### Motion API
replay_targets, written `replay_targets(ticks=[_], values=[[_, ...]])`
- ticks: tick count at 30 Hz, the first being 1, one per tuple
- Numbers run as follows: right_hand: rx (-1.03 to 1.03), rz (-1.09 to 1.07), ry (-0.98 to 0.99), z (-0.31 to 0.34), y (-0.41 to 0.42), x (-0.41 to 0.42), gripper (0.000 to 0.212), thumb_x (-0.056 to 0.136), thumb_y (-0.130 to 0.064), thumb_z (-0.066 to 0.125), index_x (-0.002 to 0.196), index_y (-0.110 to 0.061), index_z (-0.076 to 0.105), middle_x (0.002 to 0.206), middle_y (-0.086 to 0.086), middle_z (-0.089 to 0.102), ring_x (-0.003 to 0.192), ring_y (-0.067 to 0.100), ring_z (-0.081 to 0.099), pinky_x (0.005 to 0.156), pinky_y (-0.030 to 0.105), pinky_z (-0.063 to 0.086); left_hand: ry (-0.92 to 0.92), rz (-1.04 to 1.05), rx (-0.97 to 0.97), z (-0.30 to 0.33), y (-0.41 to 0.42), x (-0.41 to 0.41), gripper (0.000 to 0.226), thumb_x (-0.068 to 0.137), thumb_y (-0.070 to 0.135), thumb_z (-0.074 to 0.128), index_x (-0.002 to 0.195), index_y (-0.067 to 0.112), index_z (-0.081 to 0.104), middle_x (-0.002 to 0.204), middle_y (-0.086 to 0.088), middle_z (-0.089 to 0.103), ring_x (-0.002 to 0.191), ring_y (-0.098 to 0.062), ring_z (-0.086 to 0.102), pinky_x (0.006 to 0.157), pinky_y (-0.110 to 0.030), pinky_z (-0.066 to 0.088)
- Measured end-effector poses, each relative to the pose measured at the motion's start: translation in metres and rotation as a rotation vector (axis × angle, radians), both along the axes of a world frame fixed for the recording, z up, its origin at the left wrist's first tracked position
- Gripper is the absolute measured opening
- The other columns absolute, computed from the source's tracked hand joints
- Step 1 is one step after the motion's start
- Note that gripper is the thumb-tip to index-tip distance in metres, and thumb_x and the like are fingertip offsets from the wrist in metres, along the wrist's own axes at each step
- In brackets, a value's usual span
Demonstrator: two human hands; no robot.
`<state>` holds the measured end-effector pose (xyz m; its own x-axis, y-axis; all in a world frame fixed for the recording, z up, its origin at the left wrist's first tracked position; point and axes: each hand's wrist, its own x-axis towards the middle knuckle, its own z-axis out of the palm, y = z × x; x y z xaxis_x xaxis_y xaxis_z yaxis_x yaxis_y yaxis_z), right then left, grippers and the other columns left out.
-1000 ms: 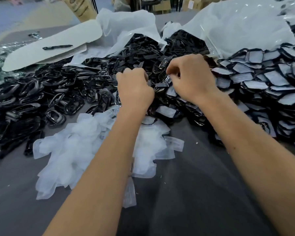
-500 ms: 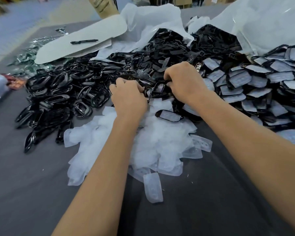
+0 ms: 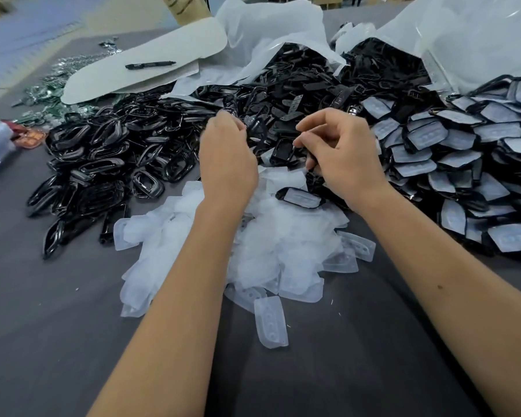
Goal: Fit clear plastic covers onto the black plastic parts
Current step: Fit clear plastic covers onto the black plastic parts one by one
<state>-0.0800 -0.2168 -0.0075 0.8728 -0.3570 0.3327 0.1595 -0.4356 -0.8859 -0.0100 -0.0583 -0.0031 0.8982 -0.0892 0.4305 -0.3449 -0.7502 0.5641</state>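
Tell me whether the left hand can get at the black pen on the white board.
Probably not without leaning in. The left hand is busy at the middle of the black parts, and the pen lies far beyond, across the heap of black frames.

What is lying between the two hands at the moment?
In the head view, a black plastic part sits between the left hand and the right hand, above the clear covers.
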Motion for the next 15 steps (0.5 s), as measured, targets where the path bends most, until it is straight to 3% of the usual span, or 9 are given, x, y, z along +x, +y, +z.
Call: replay_targets(ticks=[2,4,8,11,15], values=[[0.035,0.039,0.011,-0.006,-0.001,-0.005,0.011,0.097,-0.006,0.068,0.106,-0.012,0.070,0.092,0.004,0.078,0.065,0.018,0.070,0.062,0.026,0.056,0.091,-0.087,-0.284,0.004,-0.002,-0.010,0.016,0.105,0.003,0.041,0.099,0.015,0.049,0.093,-0.006,0.066,0.075,-0.020,0.063,0.063,-0.033,0.053],[0.073,0.051,-0.014,-0.010,-0.001,-0.008,0.014,0.094,-0.006,0.073,0.107,-0.008,0.070,0.092,0.006,0.078,0.071,0.024,0.073,0.072,0.034,0.062,0.167,-0.148,-0.459,0.002,-0.004,-0.021,0.019,0.105,0.002,0.042,0.093,0.015,0.049,0.087,-0.014,0.069,0.059,-0.014,0.062,0.047,-0.022,0.047],[0.135,0.066,-0.098,-0.015,-0.002,-0.014,0.014,0.089,-0.002,0.078,0.102,-0.006,0.076,0.090,0.003,0.078,0.078,0.018,0.075,0.078,0.030,0.061,0.196,-0.148,-0.471,-0.010,-0.004,-0.029,0.013,0.101,0.005,0.054,0.092,0.009,0.061,0.079,-0.007,0.072,0.049,-0.007,0.061,0.053,-0.023,0.048],[0.146,0.082,-0.081,-0.021,0.000,-0.018,0.023,0.091,0.004,0.072,0.108,-0.010,0.079,0.096,-0.002,0.079,0.087,0.013,0.075,0.083,0.025,0.060,0.188,-0.160,-0.518,-0.015,-0.001,-0.029,0.011,0.100,0.008,0.059,0.091,0.010,0.066,0.078,-0.006,0.072,0.047,-0.009,0.064,0.053,-0.025,0.049],[0.200,0.064,-0.089,-0.022,0.001,-0.017,0.032,0.094,0.011,0.060,0.117,-0.006,0.075,0.103,0.003,0.077,0.087,0.017,0.077,0.078,0.022,0.058,0.181,-0.183,-0.527,-0.018,-0.002,-0.030,0.008,0.098,0.008,0.061,0.092,0.009,0.066,0.076,-0.006,0.071,0.047,-0.013,0.067,0.051,-0.028,0.048]])
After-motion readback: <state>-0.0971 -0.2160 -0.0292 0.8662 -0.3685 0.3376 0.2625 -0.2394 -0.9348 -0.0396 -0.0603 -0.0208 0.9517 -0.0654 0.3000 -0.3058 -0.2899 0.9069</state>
